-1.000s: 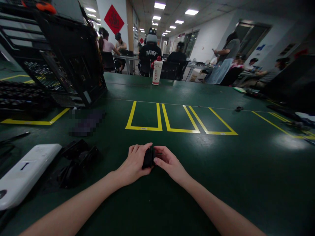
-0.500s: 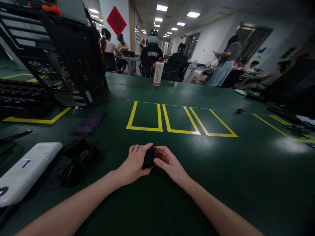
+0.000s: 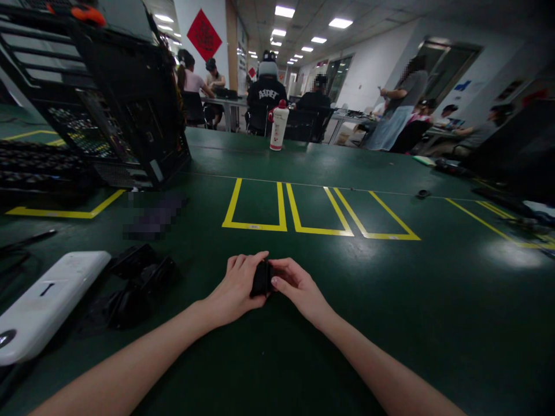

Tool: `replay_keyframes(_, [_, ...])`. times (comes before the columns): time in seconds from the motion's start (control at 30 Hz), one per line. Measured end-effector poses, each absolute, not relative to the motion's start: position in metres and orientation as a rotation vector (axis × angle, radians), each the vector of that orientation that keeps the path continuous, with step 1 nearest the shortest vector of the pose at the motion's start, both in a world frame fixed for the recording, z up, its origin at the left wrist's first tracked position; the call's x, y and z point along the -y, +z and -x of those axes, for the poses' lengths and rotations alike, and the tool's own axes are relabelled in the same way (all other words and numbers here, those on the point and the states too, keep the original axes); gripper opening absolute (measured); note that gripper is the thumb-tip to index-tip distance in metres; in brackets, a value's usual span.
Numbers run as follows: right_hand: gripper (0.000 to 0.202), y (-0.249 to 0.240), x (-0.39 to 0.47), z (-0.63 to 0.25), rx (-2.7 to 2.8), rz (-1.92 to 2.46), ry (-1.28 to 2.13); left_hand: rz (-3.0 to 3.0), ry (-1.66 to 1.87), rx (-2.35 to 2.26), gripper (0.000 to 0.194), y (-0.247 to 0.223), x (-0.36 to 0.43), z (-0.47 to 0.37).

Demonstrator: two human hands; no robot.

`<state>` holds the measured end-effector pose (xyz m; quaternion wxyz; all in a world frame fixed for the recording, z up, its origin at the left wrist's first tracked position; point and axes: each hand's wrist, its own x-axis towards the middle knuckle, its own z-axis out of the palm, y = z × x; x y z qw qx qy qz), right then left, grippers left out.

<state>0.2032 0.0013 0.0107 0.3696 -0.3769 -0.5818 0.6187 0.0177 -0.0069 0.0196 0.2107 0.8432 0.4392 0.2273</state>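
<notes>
Between my two hands, low over the green table (image 3: pixel 269 370), is a small black block-like object (image 3: pixel 261 281). What kind of thing it is I cannot make out. My left hand (image 3: pixel 237 284) is closed around its left side, thumb side toward the front and fingers over the far edge. My right hand (image 3: pixel 298 287) pinches its right edge between thumb and fingers. Parts of the object are hidden by the fingers. To the left of my left hand lies a heap of black parts (image 3: pixel 139 277), beside a long white device (image 3: pixel 54 300) with a dark mark on top.
Yellow tape outlines (image 3: pixel 255 227) mark the table ahead of my hands. A black computer case (image 3: pixel 130 110) stands at the left, near black keyboards (image 3: pixel 39 164). A white bottle with a red cap (image 3: pixel 278 128) stands at the far edge. Several people sit or stand beyond.
My hands and the black object stay almost in place. Only very slight shifts of the view show.
</notes>
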Motion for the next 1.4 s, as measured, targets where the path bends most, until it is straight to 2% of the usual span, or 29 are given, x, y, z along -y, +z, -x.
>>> replay_keyframes(0.33, [0.040, 0.0154, -0.0015, -0.2066, 1.536, 0.918, 1.671, -2.333, 0.619, -1.224, 0.069, 0.0199, 0.0068, -0.0175])
replay_keyframes(0.53, [0.023, 0.0159, 0.0012, -0.2021, 1.527, 0.966, 1.584, -2.328, 0.616, -1.224, 0.067, 0.0200, 0.0067, -0.0174])
replay_keyframes(0.67, [0.030, 0.0139, 0.0004, -0.2013, 1.533, 1.049, 1.563, -2.325, 0.621, -1.230, 0.067, 0.0195, 0.0063, -0.0173])
replay_keyframes(0.87, [0.037, 0.0128, -0.0009, -0.2051, 1.536, 0.886, 1.668, -2.349, 0.621, -1.225, 0.070, 0.0205, 0.0064, -0.0177])
replay_keyframes(1.07, [0.022, 0.0138, -0.0014, -0.2035, 1.500, 0.910, 1.621, -2.352, 0.641, -1.220, 0.068, 0.0208, 0.0072, -0.0178])
replay_keyframes(1.4, [0.035, 0.0153, -0.0004, -0.2059, 1.491, 0.912, 1.678, -2.332, 0.625, -1.210, 0.069, 0.0218, 0.0074, -0.0167])
